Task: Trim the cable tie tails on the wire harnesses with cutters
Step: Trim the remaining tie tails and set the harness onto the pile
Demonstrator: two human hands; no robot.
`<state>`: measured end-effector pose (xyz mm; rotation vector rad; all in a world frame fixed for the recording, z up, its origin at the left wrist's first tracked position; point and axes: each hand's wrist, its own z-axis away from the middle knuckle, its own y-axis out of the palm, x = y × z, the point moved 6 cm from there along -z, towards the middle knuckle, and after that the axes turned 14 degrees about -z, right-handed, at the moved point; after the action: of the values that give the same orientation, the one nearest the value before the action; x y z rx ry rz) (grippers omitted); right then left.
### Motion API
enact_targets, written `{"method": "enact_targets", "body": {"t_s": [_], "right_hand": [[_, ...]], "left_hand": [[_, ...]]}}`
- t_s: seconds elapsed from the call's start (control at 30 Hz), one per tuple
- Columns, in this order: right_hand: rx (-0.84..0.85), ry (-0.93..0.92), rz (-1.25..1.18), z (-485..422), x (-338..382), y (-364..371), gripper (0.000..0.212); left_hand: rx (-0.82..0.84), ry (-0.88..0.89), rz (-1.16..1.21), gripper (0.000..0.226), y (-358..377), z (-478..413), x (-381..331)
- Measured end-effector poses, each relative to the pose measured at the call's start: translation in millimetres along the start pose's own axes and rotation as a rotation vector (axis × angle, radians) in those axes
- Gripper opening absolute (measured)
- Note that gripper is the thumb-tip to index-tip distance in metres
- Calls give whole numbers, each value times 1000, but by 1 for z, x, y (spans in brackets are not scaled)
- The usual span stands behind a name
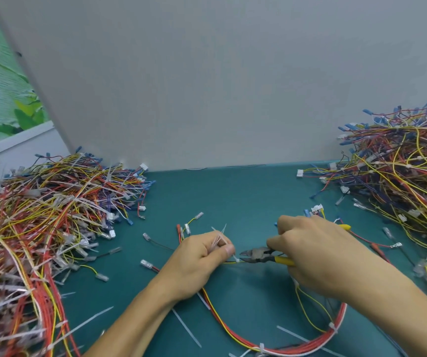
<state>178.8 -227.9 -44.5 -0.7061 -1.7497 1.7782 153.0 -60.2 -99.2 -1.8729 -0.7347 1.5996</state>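
A wire harness (279, 349) of red, yellow and white wires loops across the green mat in front of me. My left hand (197, 264) pinches one of its wires beside a white cable tie (236, 258) and also holds a small bunch of cut tie tails (219, 237). My right hand (318, 251) grips yellow-handled cutters (258, 255), whose open jaws sit right at the cable tie. Two more ties (332, 327) sit on the harness loop, with long white tails lying across the mat.
A large pile of harnesses with long tie tails (42, 228) fills the left side. Another harness pile (397, 173) rises at the right. Loose terminals and cut tails (186, 328) lie scattered on the green mat (233, 197). A grey wall (207, 86) stands behind.
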Motion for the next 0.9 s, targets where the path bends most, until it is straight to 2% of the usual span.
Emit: {"method": "enact_targets", "body": {"t_s": [0.9], "right_hand": [[-9, -33, -15, -3, 7, 12, 20]], "left_hand": [[-48, -22, 35, 23, -1, -1, 1]]}}
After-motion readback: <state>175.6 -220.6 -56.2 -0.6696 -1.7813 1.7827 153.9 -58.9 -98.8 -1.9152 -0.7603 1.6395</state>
